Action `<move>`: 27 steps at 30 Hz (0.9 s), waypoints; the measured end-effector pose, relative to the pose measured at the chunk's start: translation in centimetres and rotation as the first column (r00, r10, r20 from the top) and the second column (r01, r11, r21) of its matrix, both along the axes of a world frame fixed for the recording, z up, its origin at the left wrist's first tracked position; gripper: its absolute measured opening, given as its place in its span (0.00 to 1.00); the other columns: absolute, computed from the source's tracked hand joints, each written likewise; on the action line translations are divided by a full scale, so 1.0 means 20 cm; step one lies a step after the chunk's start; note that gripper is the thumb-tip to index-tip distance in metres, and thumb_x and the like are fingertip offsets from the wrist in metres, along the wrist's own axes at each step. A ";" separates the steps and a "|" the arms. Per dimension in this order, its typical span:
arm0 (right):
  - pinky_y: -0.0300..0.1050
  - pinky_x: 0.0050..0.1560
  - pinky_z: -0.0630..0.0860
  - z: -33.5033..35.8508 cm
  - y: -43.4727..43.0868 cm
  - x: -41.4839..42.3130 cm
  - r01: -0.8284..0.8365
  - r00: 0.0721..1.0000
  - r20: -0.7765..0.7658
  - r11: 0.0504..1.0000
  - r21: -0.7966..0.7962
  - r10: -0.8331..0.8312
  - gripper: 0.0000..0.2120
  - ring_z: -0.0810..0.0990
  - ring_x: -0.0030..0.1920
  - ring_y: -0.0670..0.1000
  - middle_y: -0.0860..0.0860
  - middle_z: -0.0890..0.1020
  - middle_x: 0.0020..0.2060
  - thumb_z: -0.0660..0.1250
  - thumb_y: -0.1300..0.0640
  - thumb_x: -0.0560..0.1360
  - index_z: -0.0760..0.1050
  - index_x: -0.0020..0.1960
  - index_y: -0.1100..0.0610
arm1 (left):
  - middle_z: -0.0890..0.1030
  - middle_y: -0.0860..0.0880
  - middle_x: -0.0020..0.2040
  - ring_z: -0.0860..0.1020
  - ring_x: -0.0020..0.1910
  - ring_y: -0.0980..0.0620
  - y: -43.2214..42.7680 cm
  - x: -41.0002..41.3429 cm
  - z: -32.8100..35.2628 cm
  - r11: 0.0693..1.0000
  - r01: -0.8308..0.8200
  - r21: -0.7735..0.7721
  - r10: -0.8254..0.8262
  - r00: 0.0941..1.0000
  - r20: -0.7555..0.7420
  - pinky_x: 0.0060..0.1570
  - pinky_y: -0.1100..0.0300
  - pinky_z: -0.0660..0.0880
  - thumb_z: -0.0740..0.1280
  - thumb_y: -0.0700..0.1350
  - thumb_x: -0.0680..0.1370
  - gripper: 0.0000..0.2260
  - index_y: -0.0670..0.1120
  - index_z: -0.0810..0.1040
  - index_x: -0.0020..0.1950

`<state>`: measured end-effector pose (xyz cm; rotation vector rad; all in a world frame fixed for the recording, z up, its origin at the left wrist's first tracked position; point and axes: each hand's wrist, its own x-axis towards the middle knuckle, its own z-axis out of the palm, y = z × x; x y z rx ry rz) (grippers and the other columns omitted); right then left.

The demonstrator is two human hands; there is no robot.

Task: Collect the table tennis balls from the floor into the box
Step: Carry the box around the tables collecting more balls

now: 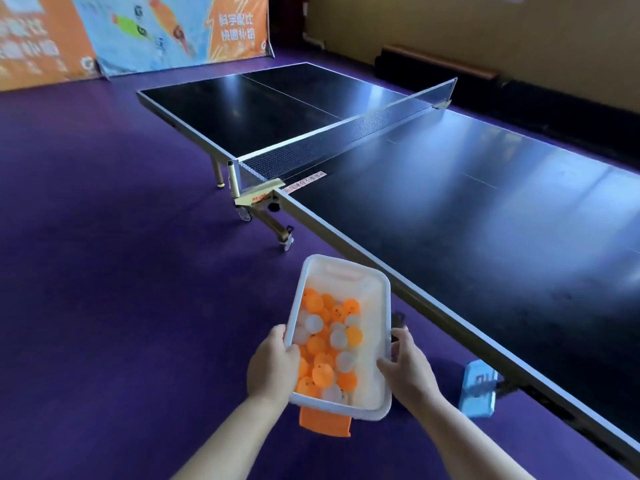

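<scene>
A translucent white plastic box [375,299] with orange latches is held in front of me, above the purple floor. Inside lie several orange and white table tennis balls [329,344], piled toward the near end. My left hand [272,365] grips the box's left rim, thumb over the edge. On the opposite side, my right hand [407,363] grips the right rim. No loose balls show on the visible floor.
A black table tennis table [450,220] with its net [332,147] fills the right and centre; its wheeled legs [277,226] stand just ahead. A light blue object [479,393] sits under the table edge at right. Banners [138,29] line the far wall. Purple floor [104,271] spreads left.
</scene>
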<state>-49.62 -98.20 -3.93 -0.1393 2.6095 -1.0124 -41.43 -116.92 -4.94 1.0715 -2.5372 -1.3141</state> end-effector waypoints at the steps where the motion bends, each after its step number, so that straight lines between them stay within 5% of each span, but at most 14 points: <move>1: 0.42 0.41 0.74 -0.02 0.05 0.00 -0.011 1.000 0.010 1.000 0.009 0.011 0.22 0.75 0.41 0.44 0.41 0.74 0.40 0.65 0.56 0.74 0.66 0.67 0.53 | 0.79 0.51 0.45 0.76 0.35 0.52 0.06 0.00 -0.02 1.000 -0.006 0.005 0.006 1.000 0.007 0.28 0.62 0.68 0.59 0.43 0.78 0.13 0.48 0.72 0.62; 12: 0.46 0.44 0.76 -0.46 0.89 -0.29 -0.184 0.953 0.270 0.971 0.155 0.138 0.24 0.77 0.44 0.47 0.43 0.76 0.41 0.64 0.57 0.74 0.64 0.69 0.54 | 0.79 0.51 0.43 0.77 0.39 0.49 0.89 -0.17 -0.50 0.972 -0.171 0.159 0.138 0.971 0.197 0.32 0.58 0.70 0.59 0.42 0.77 0.14 0.49 0.73 0.62; 19: 0.46 0.37 0.72 -1.08 1.13 -0.44 -0.022 0.922 0.381 0.976 0.216 -0.064 0.07 0.76 0.38 0.49 0.50 0.79 0.38 0.67 0.54 0.71 0.73 0.46 0.56 | 0.78 0.50 0.59 0.76 0.57 0.49 1.18 -0.26 -1.12 0.931 -0.217 0.292 0.149 0.960 0.237 0.55 0.55 0.73 0.62 0.41 0.76 0.18 0.46 0.73 0.66; 24: 0.44 0.33 0.70 -1.72 1.14 -0.46 0.066 0.902 0.395 0.961 0.270 -0.173 0.06 0.76 0.37 0.53 0.50 0.77 0.34 0.66 0.56 0.70 0.69 0.39 0.55 | 0.81 0.46 0.55 0.79 0.53 0.45 1.14 -0.38 -1.75 0.932 -0.119 0.342 0.033 0.968 0.248 0.45 0.59 0.71 0.66 0.43 0.75 0.17 0.44 0.75 0.65; 27: 0.47 0.36 0.72 -2.16 1.14 -0.52 0.132 0.898 0.373 0.953 0.272 -0.231 0.07 0.77 0.37 0.55 0.51 0.77 0.34 0.68 0.57 0.69 0.70 0.40 0.57 | 0.76 0.47 0.64 0.75 0.62 0.46 1.11 -0.47 -2.20 0.921 -0.137 0.365 0.043 0.966 0.255 0.58 0.56 0.69 0.69 0.41 0.74 0.25 0.46 0.69 0.70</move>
